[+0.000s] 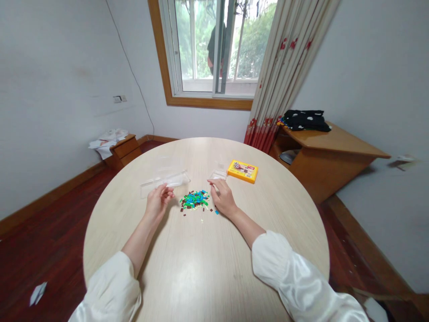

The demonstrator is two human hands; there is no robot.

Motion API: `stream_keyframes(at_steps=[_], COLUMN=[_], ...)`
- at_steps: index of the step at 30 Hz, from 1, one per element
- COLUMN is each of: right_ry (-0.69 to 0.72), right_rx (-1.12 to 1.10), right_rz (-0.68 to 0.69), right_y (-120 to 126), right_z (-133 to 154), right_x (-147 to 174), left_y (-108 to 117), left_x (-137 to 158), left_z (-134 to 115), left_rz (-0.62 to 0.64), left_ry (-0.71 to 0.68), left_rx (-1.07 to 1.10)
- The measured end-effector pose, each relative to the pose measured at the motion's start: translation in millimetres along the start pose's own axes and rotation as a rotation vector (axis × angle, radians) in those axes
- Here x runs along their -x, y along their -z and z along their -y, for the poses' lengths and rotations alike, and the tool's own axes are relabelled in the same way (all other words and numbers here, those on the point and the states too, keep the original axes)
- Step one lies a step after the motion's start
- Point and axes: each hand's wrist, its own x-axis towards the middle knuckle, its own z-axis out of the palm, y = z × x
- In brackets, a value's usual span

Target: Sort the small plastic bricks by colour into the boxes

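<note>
A loose heap of small building bricks (195, 199) in green, blue, brown and cream lies between my hands. To the left of the heap my left hand (158, 200) is raised with its fingers curled in; whether anything small sits in them I cannot make out. Just behind it is a clear plastic tray (179, 179), partly covered by the fingers. My right hand (222, 197) hovers at the heap's right edge, fingers bent and thumb apart, with nothing seen between them. Beyond its fingertips lies a small clear plastic piece (218, 174).
A yellow box (243, 171) with a printed lid lies at the right rear of the round table (201, 277). A few bricks are scattered near the heap. A wooden desk (335, 143) with folded dark cloth (306, 120) stands to the right, beside the curtain (284, 58).
</note>
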Motion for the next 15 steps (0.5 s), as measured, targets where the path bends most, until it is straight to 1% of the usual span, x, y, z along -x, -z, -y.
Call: stream_keyframes(at_steps=[2, 4, 7, 10, 12, 13, 14, 15], right_ry=[0.066, 0.135, 0.204, 0.204, 0.16, 0.125, 0.085, 0.046], right_rx=[0.043, 0.095, 0.157, 0.196, 0.215, 0.224, 0.234, 0.247], right_rz=[0.093, 0.191, 0.29, 0.313, 0.285, 0.263, 0.24, 0.216], right_y=[-1, -3, -8, -12, -12, -12, -11, -11], right_z=[2, 4, 8, 9, 8, 6, 3, 0], right_x=[0, -1, -2, -3, -4, -5, -5, -6], left_y=[-7, -12, -17, -18, -16, -13, -9, -5], left_x=[6, 11, 15, 16, 13, 10, 6, 1], left_z=[8, 14, 23, 27, 27, 27, 26, 24], left_rz=[0.086, 0.17, 0.276, 0.355, 0.359, 0.329, 0.282, 0.206], left_ry=[0.095, 0.142, 0.159, 0.137, 0.085, 0.026, -0.056, -0.178], left_rx=[-0.031, -0.047, -0.064, -0.141, -0.27, -0.368, -0.485, -0.626])
